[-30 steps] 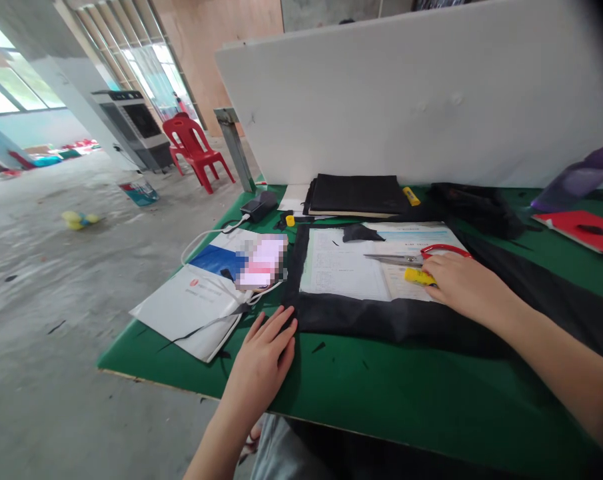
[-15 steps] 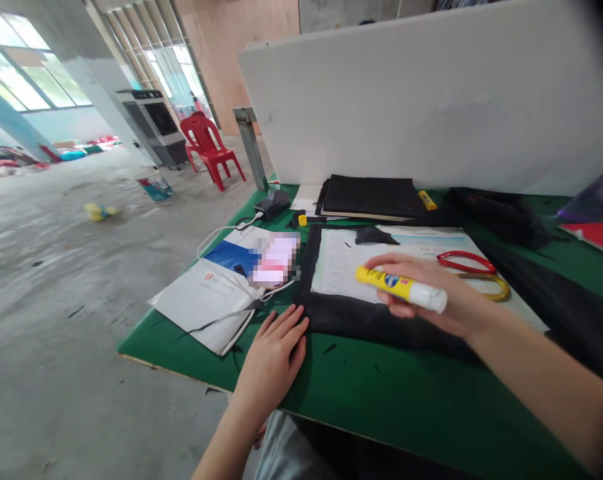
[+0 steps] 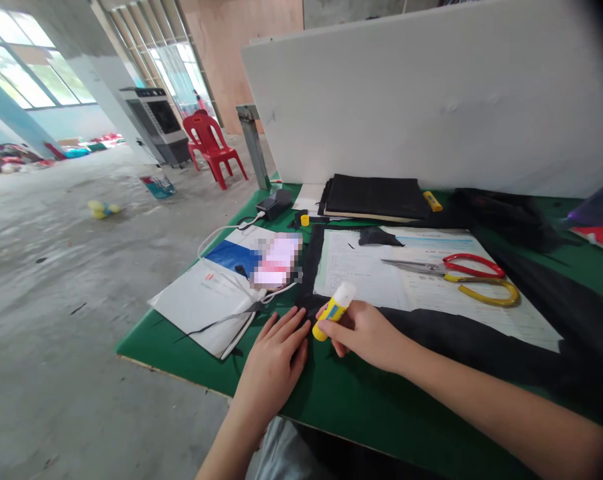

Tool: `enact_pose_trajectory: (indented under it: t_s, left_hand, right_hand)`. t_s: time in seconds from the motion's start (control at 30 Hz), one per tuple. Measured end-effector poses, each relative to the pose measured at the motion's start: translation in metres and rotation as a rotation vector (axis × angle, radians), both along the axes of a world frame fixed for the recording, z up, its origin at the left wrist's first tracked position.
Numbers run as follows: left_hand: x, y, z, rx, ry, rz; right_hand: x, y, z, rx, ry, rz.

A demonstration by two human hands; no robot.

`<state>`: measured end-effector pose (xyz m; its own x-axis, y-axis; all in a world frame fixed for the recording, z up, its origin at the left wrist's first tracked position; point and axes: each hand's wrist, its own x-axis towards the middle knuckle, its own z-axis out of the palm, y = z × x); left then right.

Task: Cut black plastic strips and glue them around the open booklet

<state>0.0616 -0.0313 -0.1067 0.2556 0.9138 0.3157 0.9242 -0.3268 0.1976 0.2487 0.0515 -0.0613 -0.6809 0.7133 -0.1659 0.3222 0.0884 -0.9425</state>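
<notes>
Closed around a yellow glue stick (image 3: 335, 312) with a white end, the right hand (image 3: 364, 331) holds it tilted, white end up, over the near-left corner of the black cloth (image 3: 461, 333). From where I steer, I cannot tell whether the stick touches the cloth. I make out a blue patch on its label, but the lettering is too small to read.

I have the left hand (image 3: 274, 353) lying flat, fingers stretched out, their tips at that same corner, just beside the glue stick. Printed sheets (image 3: 351, 273) lie on the cloth; I see lines of text and a pale blue band, none of it legible to me. Scissors (image 3: 434, 268) with one red and one yellow handle rest on them, blades pointing left.

To the left, I see a white booklet (image 3: 206, 293) with a blue band, a small red logo and grey print I cannot read. A phone (image 3: 278, 261) lies partly over it, its screen blurred into blocks. Everything sits on the green table (image 3: 366, 413).
</notes>
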Motion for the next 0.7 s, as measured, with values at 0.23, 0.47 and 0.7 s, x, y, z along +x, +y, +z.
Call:
enact_pose_trajectory:
  t_s: [0.23,0.47,0.7]
  left_hand:
    - [0.0,0.0,0.001,0.044,0.023,-0.002]
    - [0.001,0.0,0.0,0.07,0.019,0.01]
    - [0.001,0.0,-0.001,0.065,0.023,0.015]
  right_hand:
    - [-0.006,-0.002,-0.016,0.677,-0.374,0.021]
    - [0.004,0.004,-0.023,0.727,-0.441,0.038]
    - [0.021,0.0,-0.025,0.749,-0.475,0.003]
